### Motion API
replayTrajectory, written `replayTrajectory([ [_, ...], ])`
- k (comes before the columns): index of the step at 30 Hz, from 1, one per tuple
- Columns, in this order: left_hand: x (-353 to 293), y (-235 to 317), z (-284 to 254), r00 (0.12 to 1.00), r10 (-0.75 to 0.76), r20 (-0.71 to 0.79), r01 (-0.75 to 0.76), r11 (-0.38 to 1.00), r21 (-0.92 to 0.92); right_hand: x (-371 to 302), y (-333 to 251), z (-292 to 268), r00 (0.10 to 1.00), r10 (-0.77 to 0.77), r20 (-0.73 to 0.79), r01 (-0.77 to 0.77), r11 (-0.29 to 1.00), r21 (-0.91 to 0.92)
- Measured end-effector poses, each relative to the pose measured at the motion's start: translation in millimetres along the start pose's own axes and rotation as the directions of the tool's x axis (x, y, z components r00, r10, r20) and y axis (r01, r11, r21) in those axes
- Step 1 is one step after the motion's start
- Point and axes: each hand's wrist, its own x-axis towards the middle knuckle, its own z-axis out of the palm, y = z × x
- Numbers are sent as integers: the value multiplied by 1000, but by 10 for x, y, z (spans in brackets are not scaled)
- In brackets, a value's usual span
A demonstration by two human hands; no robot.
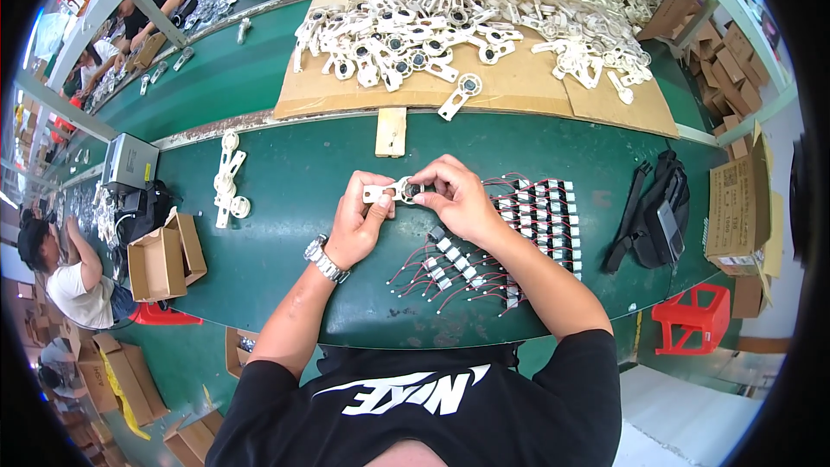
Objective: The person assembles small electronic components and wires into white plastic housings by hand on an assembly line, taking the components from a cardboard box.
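Part (378,194), white, slotted along its handle and round at one end, held in both hands above the green table (285,147); left hand (353,227) clamped on the handle end, thumb on the near side, fingers behind; right hand (456,201) closed at the round end, thumb and forefinger close together there; cannot tell whether anything small sits between those fingertips; silver watch (326,259) on the left wrist.

To the right, partly behind the right forearm, rows of small motors (541,218) with thin red wires; looser group of motors (456,258) between the forearms; well to the left, a short chain of touching white parts (226,183), then an open cardboard box (156,266); beyond the hands, a pale wooden block (391,132) beside a cardboard sheet (519,95), with a large heap of white parts (398,26) on top; far right, a black bag (661,216) on the table, a red stool (694,320) below.
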Motion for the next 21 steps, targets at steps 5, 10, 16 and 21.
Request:
replayTrajectory([
  [5,-25,10,3,999,43,-18,-43,999,-25,28,46,-59,949,53,310,-135,959,249],
  [10,-50,40,13,992,74,99,-83,992,91,40,43,-118,897,207,391,-352,869,347],
  [16,-64,80,82,988,25,154,-40,995,95,9,116,-42,922,237,305,-337,880,334],
  [21,-14,30,84,1000,-18,17,21,984,-176,53,108,-95,888,183,421,-364,841,401],
])
